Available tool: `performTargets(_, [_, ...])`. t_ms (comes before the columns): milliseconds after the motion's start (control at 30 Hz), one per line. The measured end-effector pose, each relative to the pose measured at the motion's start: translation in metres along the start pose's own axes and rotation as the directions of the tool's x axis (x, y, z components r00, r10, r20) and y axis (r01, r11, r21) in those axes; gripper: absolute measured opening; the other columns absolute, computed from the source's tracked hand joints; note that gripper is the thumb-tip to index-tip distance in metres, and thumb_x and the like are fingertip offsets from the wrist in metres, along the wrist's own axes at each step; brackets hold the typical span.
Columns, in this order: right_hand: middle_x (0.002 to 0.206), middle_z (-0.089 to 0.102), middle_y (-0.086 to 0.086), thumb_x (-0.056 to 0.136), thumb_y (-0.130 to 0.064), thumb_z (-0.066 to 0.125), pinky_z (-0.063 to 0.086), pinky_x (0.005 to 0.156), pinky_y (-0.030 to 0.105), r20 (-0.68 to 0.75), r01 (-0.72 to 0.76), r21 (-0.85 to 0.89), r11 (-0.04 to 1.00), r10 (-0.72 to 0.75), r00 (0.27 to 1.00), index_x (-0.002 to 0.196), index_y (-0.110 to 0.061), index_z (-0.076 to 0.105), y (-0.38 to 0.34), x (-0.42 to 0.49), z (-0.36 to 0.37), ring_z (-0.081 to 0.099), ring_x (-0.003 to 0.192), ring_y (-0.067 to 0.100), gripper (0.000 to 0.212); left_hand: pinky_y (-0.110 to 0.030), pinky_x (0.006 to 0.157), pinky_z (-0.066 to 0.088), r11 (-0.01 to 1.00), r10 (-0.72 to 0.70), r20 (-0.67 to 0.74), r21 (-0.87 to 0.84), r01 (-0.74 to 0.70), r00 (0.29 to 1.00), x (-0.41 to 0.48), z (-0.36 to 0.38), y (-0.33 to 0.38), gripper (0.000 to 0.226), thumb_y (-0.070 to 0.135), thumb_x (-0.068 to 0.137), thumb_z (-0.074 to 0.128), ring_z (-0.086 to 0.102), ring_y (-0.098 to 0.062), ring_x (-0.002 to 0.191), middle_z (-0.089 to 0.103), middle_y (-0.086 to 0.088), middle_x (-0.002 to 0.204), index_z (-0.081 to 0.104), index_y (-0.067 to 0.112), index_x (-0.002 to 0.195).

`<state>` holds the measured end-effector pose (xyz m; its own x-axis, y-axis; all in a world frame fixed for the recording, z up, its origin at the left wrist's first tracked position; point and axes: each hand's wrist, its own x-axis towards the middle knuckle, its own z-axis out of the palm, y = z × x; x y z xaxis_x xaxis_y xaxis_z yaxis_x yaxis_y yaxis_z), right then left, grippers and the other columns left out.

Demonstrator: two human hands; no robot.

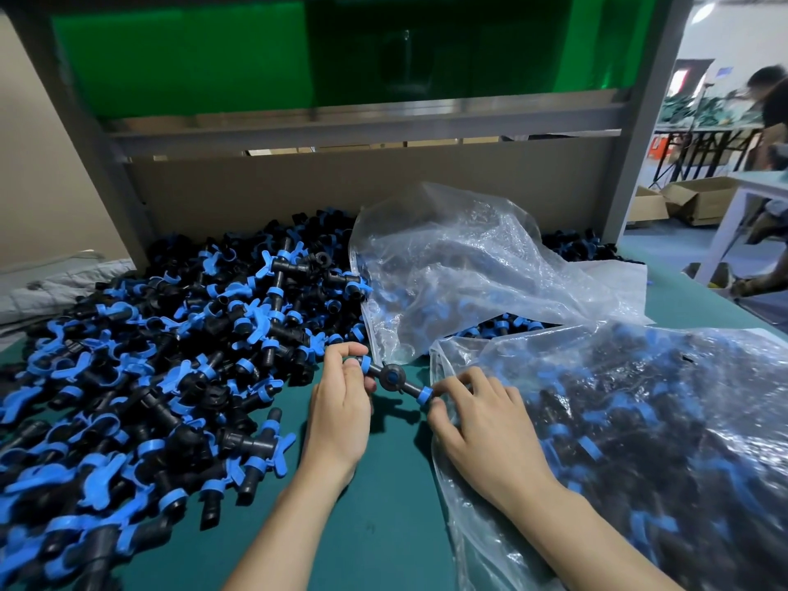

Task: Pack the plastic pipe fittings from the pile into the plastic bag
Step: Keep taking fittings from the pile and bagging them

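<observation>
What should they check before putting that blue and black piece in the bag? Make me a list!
1. The fitting is pinched at both ends by the left hand and the right hand: ok.
2. Blue rings sit on both its ends: ok.
3. Mouth of the plastic bag open beside the right hand: cannot tell.
4. Room left in that bag: cannot tell, it looks quite full.
5. More fittings waiting in the pile: ok.

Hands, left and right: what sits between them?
One black pipe fitting with blue collars, its ends pinched by the left hand and the right hand, in head view.
</observation>
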<state>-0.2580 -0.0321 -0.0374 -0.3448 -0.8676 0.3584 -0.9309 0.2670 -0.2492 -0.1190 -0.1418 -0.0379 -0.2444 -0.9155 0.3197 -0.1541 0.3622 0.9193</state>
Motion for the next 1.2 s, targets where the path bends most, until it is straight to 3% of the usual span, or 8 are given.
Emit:
performTargets(100, [0.098, 0.045, -0.010, 0.098, -0.050, 0.031, 0.031, 0.089, 0.029, 0.002, 0.002, 0.005, 1.000, -0.002, 1.000, 0.110, -0.033, 0.057, -0.0008, -0.0006, -0.0010, 0.046, 0.090, 0.015, 0.033, -0.044, 0.066, 0.050, 1.000, -0.012, 0.005, 0.002, 0.012, 1.000, 0.0014, -0.0001, -0.0025, 0.027, 0.025, 0.105, 0.034, 0.052, -0.007, 0.058, 0.054, 0.007, 0.066, 0.051, 0.044, 0.096])
performTargets(233, [0.098, 0.046, -0.010, 0.097, -0.051, 0.034, 0.032, 0.089, 0.029, -0.013, 0.003, 0.016, 1.000, -0.003, 1.000, 0.111, -0.033, 0.058, -0.0013, -0.0007, -0.0008, 0.048, 0.090, 0.015, 0.033, -0.018, 0.053, 0.042, 1.000, 0.004, 0.035, 0.020, -0.005, 0.999, 0.0009, -0.0002, -0.0029, 0.030, 0.025, 0.105, 0.035, 0.052, -0.008, 0.053, 0.056, 0.008, 0.059, 0.050, 0.047, 0.093])
performTargets(400, [0.101, 0.049, -0.009, 0.103, -0.046, 0.030, 0.036, 0.089, 0.033, -0.007, 0.020, -0.029, 0.999, -0.020, 1.000, 0.113, -0.031, 0.057, 0.0019, 0.0005, 0.0021, 0.053, 0.095, 0.018, 0.033, -0.027, 0.059, 0.046, 0.999, 0.017, 0.083, 0.046, -0.020, 0.996, 0.0013, 0.0023, -0.0024, 0.025, 0.025, 0.105, 0.035, 0.056, -0.014, 0.056, 0.062, 0.006, 0.068, 0.050, 0.043, 0.096])
performTargets(533, [0.098, 0.048, -0.009, 0.106, -0.041, 0.028, 0.038, 0.083, 0.033, -0.038, 0.029, -0.043, 0.999, -0.031, 0.999, 0.113, -0.029, 0.054, 0.0027, 0.0008, 0.0029, 0.053, 0.092, 0.019, 0.030, -0.019, 0.055, 0.044, 0.997, 0.015, 0.099, 0.069, -0.022, 0.995, 0.0015, 0.0018, -0.0033, 0.023, 0.028, 0.104, 0.036, 0.056, -0.008, 0.055, 0.062, 0.013, 0.061, 0.048, 0.047, 0.098])
performTargets(700, [0.104, 0.050, -0.010, 0.107, -0.041, 0.024, 0.037, 0.085, 0.032, -0.034, 0.033, -0.030, 0.999, -0.034, 0.999, 0.119, -0.030, 0.051, 0.0040, 0.0011, 0.0038, 0.052, 0.095, 0.017, 0.031, -0.031, 0.062, 0.048, 0.998, 0.020, 0.116, 0.049, -0.025, 0.993, 0.0014, 0.0022, -0.0025, 0.021, 0.030, 0.103, 0.039, 0.058, -0.012, 0.056, 0.064, 0.010, 0.072, 0.049, 0.048, 0.098])
performTargets(1000, [0.104, 0.049, -0.010, 0.107, -0.041, 0.023, 0.037, 0.086, 0.032, -0.023, 0.030, -0.033, 0.999, -0.031, 0.999, 0.119, -0.031, 0.050, 0.0040, 0.0014, 0.0037, 0.051, 0.094, 0.016, 0.031, -0.039, 0.065, 0.051, 0.996, 0.031, 0.126, 0.080, -0.041, 0.992, 0.0020, 0.0020, -0.0043, 0.020, 0.032, 0.103, 0.038, 0.059, -0.012, 0.056, 0.065, 0.014, 0.074, 0.048, 0.049, 0.098])
performTargets(1200, [0.104, 0.048, -0.012, 0.107, -0.042, 0.021, 0.035, 0.085, 0.031, -0.021, 0.031, -0.021, 0.999, -0.032, 0.999, 0.119, -0.032, 0.049, 0.0036, 0.0012, 0.0032, 0.050, 0.094, 0.015, 0.032, -0.036, 0.064, 0.051, 0.997, 0.025, 0.129, 0.074, -0.035, 0.991, 0.0016, 0.0018, -0.0037, 0.019, 0.033, 0.103, 0.038, 0.059, -0.011, 0.057, 0.064, 0.014, 0.074, 0.049, 0.047, 0.099])
